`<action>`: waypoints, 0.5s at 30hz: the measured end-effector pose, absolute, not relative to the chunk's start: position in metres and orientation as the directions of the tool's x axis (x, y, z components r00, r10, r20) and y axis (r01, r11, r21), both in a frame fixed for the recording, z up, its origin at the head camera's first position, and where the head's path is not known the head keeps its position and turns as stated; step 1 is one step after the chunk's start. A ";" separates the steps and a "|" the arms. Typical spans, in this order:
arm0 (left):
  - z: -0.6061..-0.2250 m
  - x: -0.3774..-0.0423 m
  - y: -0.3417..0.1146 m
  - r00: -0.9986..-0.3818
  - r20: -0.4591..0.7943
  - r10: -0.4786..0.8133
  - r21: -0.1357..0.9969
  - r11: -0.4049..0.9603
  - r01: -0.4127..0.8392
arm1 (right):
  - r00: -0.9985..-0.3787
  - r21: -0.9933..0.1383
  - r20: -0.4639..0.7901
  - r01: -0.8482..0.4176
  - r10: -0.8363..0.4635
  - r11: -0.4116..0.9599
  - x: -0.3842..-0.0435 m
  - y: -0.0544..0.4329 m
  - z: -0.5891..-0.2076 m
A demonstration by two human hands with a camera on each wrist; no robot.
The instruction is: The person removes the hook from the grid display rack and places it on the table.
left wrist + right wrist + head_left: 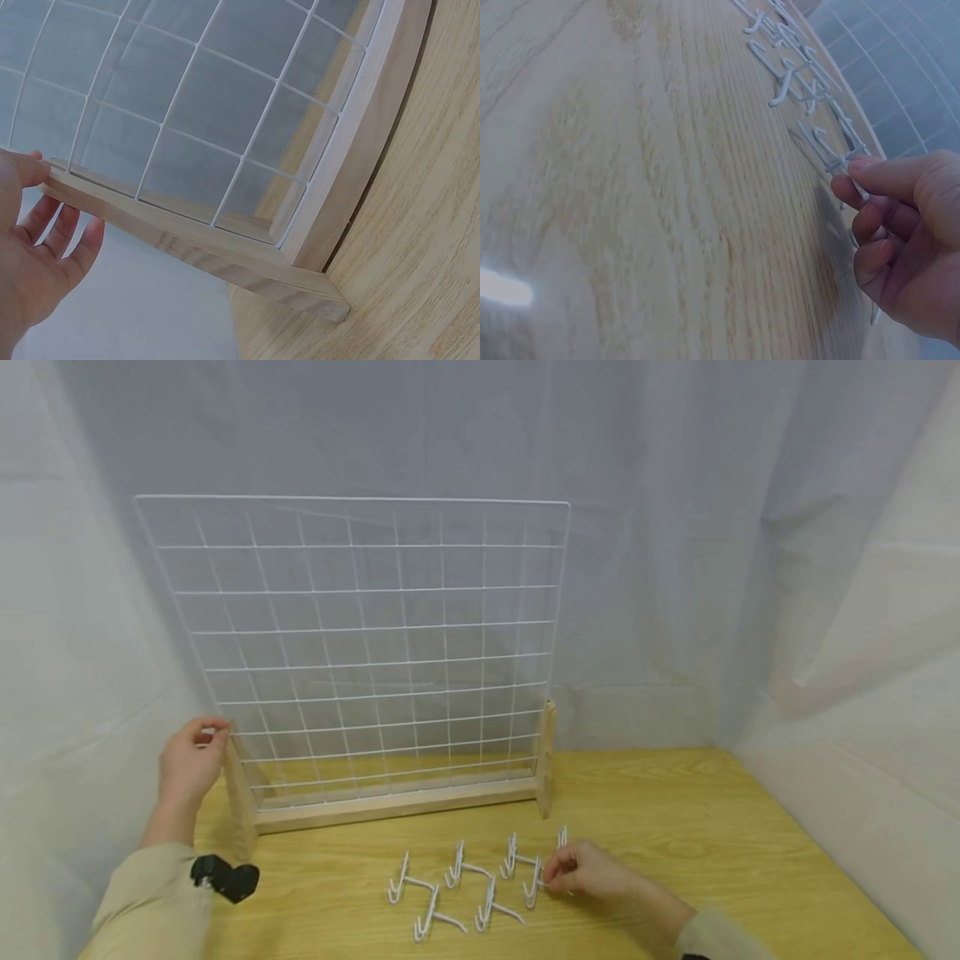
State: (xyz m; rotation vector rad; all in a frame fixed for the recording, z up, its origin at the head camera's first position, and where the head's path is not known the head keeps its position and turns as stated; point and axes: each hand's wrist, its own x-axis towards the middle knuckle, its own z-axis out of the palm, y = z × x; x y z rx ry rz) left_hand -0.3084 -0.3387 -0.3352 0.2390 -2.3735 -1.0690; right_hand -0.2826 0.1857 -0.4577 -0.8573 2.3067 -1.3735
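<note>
A white wire grid panel (405, 628) stands upright in a wooden stand (397, 804) on the table. My left hand (187, 764) is at the top of the stand's left side post (238, 793). In the left wrist view its thumb lies over the post's wooden edge (112, 211) and the fingers curl beneath. In front of the stand, my right hand (596, 870) pinches a white wire hook (826, 152) between thumb and fingertips, low over the table. Part of another hook (562, 835) shows behind that hand.
Several more white hooks (489, 908) lie in two rough rows on the wood-grain table (675, 818), left of my right hand. Pale sheeting (660, 568) hangs behind and at both sides of the table.
</note>
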 end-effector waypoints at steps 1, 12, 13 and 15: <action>-0.335 -0.308 -0.339 -0.848 0.388 -0.362 0.739 0.672 0.051 | -0.768 -0.873 0.029 -0.330 -0.639 0.358 -0.282 0.186 -0.459; -0.335 -0.309 -0.339 -0.841 0.389 -0.376 0.738 0.674 0.040 | -0.775 -0.880 0.040 -0.327 -0.631 0.346 -0.277 0.185 -0.459; -0.335 -0.309 -0.339 -0.842 0.388 -0.375 0.738 0.673 0.040 | -0.776 -0.882 0.038 -0.322 -0.629 0.345 -0.276 0.185 -0.459; -0.335 -0.309 -0.339 -0.842 0.388 -0.374 0.738 0.674 0.041 | -0.779 -0.882 0.032 -0.317 -0.626 0.349 -0.275 0.185 -0.458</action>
